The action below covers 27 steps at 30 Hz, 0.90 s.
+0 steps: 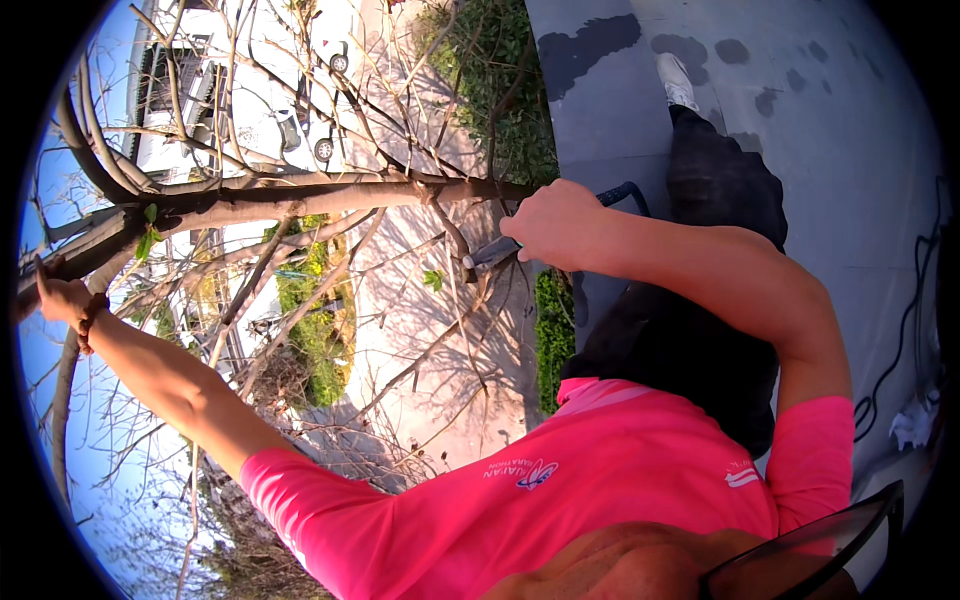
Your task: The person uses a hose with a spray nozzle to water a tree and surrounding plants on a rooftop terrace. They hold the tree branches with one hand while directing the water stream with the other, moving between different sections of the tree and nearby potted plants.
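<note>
I see my right hand (555, 225) with fingers closed on a saw (490, 254) whose blade points toward nine o'clock under the trunk (300, 198), while my left hand (62, 297) grips a far branch (60, 262).

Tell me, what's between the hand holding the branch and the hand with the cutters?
In the head view, the thick trunk and thin bare twigs stretch between the left hand and the right hand gripping the cutters.

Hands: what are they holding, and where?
Right hand grips pruning shears by the handles; left hand grips a bare tree branch near its far end.
</note>
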### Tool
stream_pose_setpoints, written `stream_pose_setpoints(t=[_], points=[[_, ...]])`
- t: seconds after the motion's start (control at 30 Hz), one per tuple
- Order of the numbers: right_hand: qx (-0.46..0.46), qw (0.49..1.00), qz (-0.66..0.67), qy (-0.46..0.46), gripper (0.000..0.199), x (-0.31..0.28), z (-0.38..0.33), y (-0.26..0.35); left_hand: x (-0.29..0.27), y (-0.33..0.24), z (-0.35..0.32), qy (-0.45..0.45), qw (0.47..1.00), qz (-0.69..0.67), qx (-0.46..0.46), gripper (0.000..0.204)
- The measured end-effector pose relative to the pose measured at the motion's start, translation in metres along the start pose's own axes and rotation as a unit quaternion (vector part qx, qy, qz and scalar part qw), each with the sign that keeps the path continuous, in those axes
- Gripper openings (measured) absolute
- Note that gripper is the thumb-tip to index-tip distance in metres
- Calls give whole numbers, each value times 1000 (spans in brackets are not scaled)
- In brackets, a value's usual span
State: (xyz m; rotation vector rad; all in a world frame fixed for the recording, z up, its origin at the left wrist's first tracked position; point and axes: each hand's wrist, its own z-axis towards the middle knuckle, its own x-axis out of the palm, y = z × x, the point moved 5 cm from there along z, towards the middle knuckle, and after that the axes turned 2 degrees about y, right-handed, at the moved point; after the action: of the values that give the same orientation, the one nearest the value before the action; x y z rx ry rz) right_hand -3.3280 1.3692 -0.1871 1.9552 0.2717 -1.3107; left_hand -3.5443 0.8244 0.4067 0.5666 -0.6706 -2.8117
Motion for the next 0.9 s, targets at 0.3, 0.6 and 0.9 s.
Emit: stream_pose_setpoints(t=[0.3, 0.6, 0.9], points=[[69, 990, 19, -120, 38, -34, -7, -18, 7, 6, -2, 1, 1000, 9, -4, 71], [103, 979, 17, -175, 36, -47, -9, -26, 1, -17, -6, 18, 999, -16, -21, 79], [22, 999, 36, -24, 36, -12, -5, -6, -3, -15, -4, 0, 1000, -5, -7, 76]])
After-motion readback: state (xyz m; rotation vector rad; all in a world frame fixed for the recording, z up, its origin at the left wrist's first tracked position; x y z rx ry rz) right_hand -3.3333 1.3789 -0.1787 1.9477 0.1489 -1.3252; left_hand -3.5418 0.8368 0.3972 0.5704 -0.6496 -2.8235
